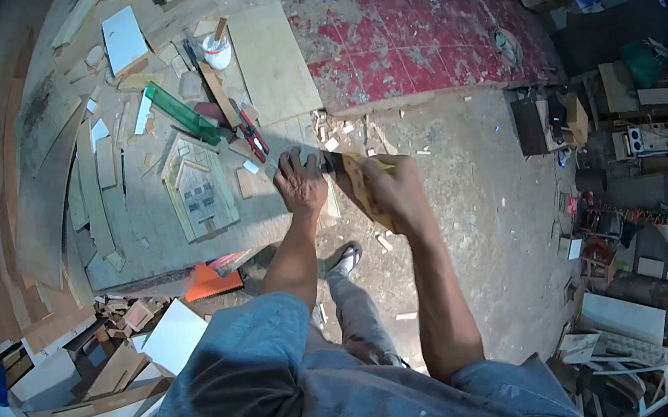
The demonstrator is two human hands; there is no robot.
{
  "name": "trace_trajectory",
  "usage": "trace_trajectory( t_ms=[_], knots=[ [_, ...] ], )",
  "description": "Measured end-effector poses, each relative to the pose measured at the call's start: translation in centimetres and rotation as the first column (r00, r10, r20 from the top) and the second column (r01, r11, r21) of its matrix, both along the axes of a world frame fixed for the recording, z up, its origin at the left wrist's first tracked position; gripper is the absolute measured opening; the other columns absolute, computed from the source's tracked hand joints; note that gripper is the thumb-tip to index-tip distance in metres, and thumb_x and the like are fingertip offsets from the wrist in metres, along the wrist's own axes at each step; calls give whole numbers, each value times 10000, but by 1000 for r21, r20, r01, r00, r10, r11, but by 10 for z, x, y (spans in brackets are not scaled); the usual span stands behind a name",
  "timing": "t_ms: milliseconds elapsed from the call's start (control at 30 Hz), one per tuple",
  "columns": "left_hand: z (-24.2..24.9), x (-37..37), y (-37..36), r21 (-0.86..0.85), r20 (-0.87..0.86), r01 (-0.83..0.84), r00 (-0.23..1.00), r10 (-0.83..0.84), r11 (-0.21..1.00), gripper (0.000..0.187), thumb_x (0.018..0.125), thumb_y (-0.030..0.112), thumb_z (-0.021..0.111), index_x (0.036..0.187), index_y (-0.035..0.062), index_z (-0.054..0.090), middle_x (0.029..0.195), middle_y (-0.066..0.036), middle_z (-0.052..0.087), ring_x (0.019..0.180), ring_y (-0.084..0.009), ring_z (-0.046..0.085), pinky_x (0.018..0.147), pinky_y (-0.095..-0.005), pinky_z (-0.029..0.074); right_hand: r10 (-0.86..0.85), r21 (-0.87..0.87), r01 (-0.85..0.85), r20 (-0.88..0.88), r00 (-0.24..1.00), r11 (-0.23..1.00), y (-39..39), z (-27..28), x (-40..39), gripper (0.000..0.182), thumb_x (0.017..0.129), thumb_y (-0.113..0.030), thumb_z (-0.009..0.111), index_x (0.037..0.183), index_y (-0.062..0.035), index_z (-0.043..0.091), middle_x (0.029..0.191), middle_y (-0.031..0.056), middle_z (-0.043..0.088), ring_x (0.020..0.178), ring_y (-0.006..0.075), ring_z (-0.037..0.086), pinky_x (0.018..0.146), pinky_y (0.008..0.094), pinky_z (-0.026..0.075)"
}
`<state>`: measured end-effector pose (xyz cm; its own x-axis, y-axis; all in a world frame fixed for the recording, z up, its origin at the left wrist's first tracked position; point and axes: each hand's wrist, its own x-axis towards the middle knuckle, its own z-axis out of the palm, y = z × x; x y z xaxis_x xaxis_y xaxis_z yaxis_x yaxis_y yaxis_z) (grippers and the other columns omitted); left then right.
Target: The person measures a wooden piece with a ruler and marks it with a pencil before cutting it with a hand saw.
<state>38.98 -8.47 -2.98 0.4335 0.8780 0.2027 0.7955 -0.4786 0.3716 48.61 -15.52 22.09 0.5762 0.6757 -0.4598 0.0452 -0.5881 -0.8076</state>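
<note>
My right hand point(396, 193) is wrapped round the yellow handle of a handsaw point(359, 187), just off the table's edge. The saw's dark blade points left toward my left hand point(302, 184), and much of it is hard to make out. That left hand lies palm down at the edge of the worktable point(158, 253), fingers spread and pressing down. Whatever is under its palm is hidden. Beside its fingers lies a small flat wood piece point(248, 183). A red and black tool point(254, 137) rests just beyond it.
A small house-shaped wooden frame point(200, 188) lies on the table, near a green strip point(182, 114) and a white tub point(217, 52). Below the edge are an orange object point(211, 282) and wood offcuts point(111, 373). Chips litter the floor point(467, 191); clutter fills the right side.
</note>
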Motion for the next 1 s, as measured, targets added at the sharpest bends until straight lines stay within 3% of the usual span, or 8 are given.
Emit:
trace_trajectory(
  t_ms=[33, 133, 233, 367, 533, 667, 800, 1000],
  knots=[
    [0, -3, -2, -7, -7, 3, 1000, -3, 1000, 278, 794, 241, 672, 1052, 139, 655, 1324, -92, 518, 1292, -314, 396, 975, -468, 309, -3, -7, 3, -7, 1000, 1000, -1, -9, -2, 426, 930, -281, 595, 723, 91, 630, 537, 146, 570, 498, 207, 548, 512, 401, 433],
    [10, -1, -1, 6, 26, 0, 1000, 0, 1000, 261, 793, 240, 674, 1033, 141, 656, 1323, -96, 524, 1288, -314, 405, 964, -472, 312, 91, 119, -122, 240, 966, 985, 17, -69, 6, 428, 938, -279, 594, 727, 91, 628, 547, 153, 556, 523, 196, 537, 530, 395, 430],
    [6, -1, -1, -26, 21, -1, 1000, 1, 1000, 264, 789, 241, 673, 1032, 140, 653, 1338, -99, 520, 1299, -315, 403, 966, -475, 313, 62, 78, -74, 156, 986, 994, 19, -73, 9, 428, 936, -281, 598, 730, 92, 628, 546, 146, 550, 532, 188, 531, 539, 390, 435],
    [5, 1, 5, 54, 3, -3, 1000, 2, 999, 270, 781, 238, 676, 1033, 142, 655, 1320, -96, 524, 1296, -313, 407, 961, -469, 316, 10, 61, -16, 93, 996, 998, -10, 4, -11, 429, 933, -287, 594, 775, 109, 641, 582, 170, 586, 556, 192, 556, 564, 383, 456],
    [11, -2, -1, -7, 59, 8, 998, -7, 1000, 250, 786, 227, 670, 1020, 139, 657, 1315, -87, 527, 1270, -309, 426, 958, -462, 319, 78, 32, -86, 199, 977, 996, 21, -91, 11, 430, 927, -278, 597, 884, 145, 660, 610, 193, 604, 592, 203, 608, 582, 390, 480],
    [2, -8, -10, 13, 31, 6, 1000, -6, 1000, 238, 796, 234, 666, 1014, 140, 660, 1325, -88, 524, 1272, -309, 424, 957, -461, 321, 22, 60, -25, 54, 998, 998, -9, 14, -9, 409, 930, -248, 591, 820, 141, 645, 587, 191, 582, 570, 184, 579, 555, 372, 462],
    [7, -1, -5, 24, 54, -4, 999, 3, 1000, 316, 742, 194, 698, 1044, 122, 646, 1311, -113, 533, 1285, -328, 426, 978, -477, 317, 49, 94, -71, 214, 976, 993, 20, -84, 5, 434, 936, -282, 608, 756, 112, 637, 544, 148, 538, 549, 162, 516, 535, 378, 436],
    [3, -8, -10, 3, 26, 2, 1000, -2, 1000, 275, 770, 229, 686, 1023, 125, 655, 1321, -106, 528, 1287, -323, 418, 971, -472, 318, -5, 46, -1, 131, 991, 999, -18, -16, -11, 431, 927, -304, 618, 809, 108, 665, 582, 188, 596, 548, 202, 561, 558, 391, 455]
  ],
)
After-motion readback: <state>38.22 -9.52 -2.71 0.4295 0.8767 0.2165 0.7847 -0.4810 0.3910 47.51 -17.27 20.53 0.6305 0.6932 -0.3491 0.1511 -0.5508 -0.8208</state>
